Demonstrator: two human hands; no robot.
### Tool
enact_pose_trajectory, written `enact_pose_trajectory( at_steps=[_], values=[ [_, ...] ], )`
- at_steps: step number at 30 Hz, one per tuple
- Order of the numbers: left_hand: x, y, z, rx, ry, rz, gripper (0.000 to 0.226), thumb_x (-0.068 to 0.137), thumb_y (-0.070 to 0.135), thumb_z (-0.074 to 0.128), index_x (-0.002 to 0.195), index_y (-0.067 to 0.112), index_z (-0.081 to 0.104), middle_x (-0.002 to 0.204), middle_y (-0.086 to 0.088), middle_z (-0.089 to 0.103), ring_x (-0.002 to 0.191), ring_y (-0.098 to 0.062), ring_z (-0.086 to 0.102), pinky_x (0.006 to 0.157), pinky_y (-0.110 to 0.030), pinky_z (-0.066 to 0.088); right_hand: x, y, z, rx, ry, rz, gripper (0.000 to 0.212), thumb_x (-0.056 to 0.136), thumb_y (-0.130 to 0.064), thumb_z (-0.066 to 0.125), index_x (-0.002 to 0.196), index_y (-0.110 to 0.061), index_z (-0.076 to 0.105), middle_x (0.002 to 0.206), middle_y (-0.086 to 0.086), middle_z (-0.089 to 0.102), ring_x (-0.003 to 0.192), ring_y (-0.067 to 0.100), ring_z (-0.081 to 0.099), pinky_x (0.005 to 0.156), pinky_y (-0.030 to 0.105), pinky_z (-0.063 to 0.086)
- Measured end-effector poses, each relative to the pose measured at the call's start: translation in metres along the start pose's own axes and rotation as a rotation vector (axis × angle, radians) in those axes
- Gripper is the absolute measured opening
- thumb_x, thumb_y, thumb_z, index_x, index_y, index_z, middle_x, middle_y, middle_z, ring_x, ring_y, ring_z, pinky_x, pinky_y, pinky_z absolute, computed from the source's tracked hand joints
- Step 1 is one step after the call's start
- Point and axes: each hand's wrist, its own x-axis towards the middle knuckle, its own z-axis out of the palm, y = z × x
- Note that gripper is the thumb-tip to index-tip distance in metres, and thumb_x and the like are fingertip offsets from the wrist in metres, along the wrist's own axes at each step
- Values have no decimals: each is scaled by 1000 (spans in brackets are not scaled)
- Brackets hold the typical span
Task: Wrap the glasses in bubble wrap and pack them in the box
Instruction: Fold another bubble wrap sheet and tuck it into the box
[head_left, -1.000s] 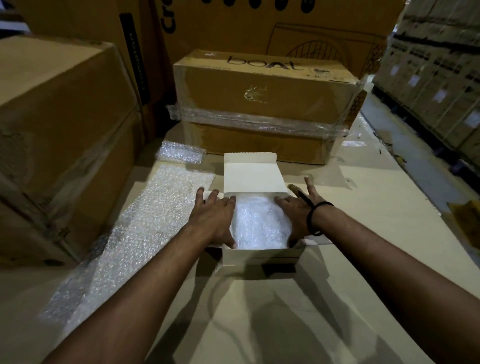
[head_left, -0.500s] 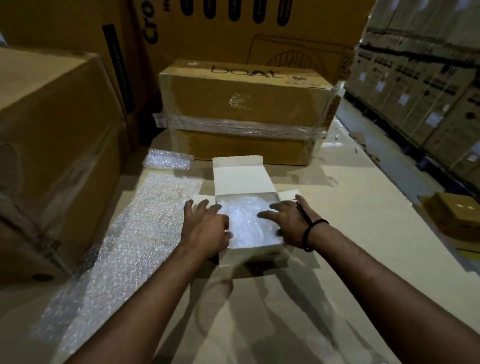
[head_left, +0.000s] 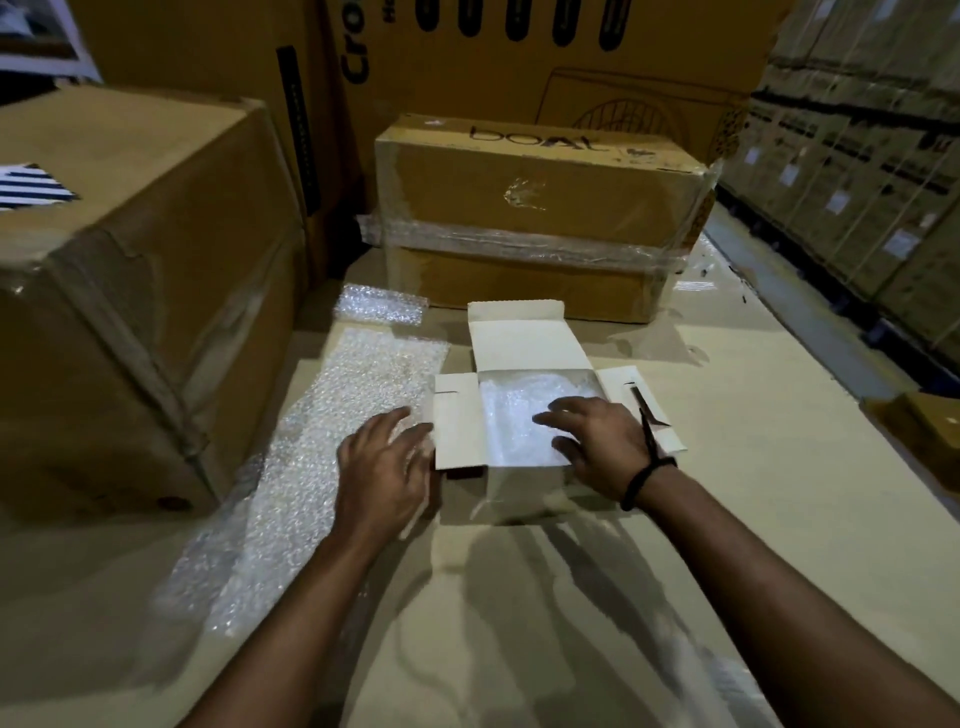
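Observation:
A small white box (head_left: 524, 338) stands open on the cardboard surface, its lid flap up at the back and its side flaps spread. Inside lies a bubble-wrapped bundle (head_left: 511, 410); the glasses themselves are hidden in the wrap. My right hand (head_left: 597, 441) rests flat on the bundle with fingers spread, a black band on the wrist. My left hand (head_left: 387, 462) hovers open just left of the box's left flap (head_left: 457, 431), over the edge of a long bubble wrap sheet (head_left: 332, 447).
A taped brown carton (head_left: 540, 208) stands right behind the box. A big carton (head_left: 130, 291) walls the left side, taller cartons stand behind. A small bubble wrap piece (head_left: 379, 304) lies at the back left. Stacked cartons line the right aisle; a small brown box (head_left: 930, 421) sits there.
My left hand has come off the box and moved left, uncovering the left flap. My right hand has slid further onto the bundle. The camera has moved closer.

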Motion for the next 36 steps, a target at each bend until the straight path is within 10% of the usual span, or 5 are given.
enact_pose_trajectory(
  at_steps=[6,15,22,28,36],
  values=[
    [-44,-44,-23,34,58,-168,41,80,32,56,118,26,67,125,-1,64,115,-28,56,95,-47,40,-30,-107,60,343,211,71,26,80,-35,50,80,-20,72,73,0,70,64,23,66,54,24,49],
    [-74,-77,-38,418,-218,-311,38,89,44,55,126,36,60,141,1,51,128,-27,43,100,-43,35,-6,-200,99,117,-341,188,76,72,-75,48,132,-30,41,126,12,44,118,32,40,101,43,31],
    [-67,-80,-52,158,-141,-265,33,92,29,57,123,25,66,128,-2,64,114,-29,58,96,-38,44,-2,-205,93,449,-262,319,19,89,-21,55,105,-23,65,110,10,60,105,30,56,80,25,39],
    [-58,-80,-55,27,-87,-113,36,79,35,52,105,27,75,112,-2,69,105,-31,61,93,-44,47,-34,-140,38,706,-323,117,20,83,11,52,91,-1,65,91,0,62,86,12,57,69,3,38],
    [-57,-42,-17,251,-382,46,39,94,48,50,132,43,54,145,8,46,132,-20,40,101,-40,24,-71,-54,-1,782,-379,334,43,83,19,39,77,-15,64,69,12,60,49,11,50,50,23,43]
  ],
)
